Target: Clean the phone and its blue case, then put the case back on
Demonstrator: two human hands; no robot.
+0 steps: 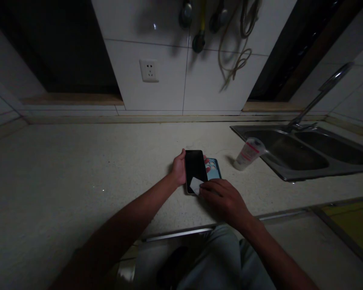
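Observation:
My left hand (178, 168) grips a black smartphone (195, 166) from its left side, with fingertips showing past the phone's right edge. The screen faces up and is dark. Pinched in my right hand (225, 197) is a small white wipe (195, 185), which lies against the lower part of the screen. Whether it is paper or cloth I cannot tell. A light blue phone case (214, 171) with round camera cutouts rests on the counter just right of the phone, partly hidden behind my fingers and the phone.
A clear plastic cup (249, 154) with red print stands on the counter (78, 173) to the right. Beyond it is a double steel sink (286, 175) with a faucet (320, 94). The tiled wall carries a socket (149, 71), valves and a hanging cord (234, 70).

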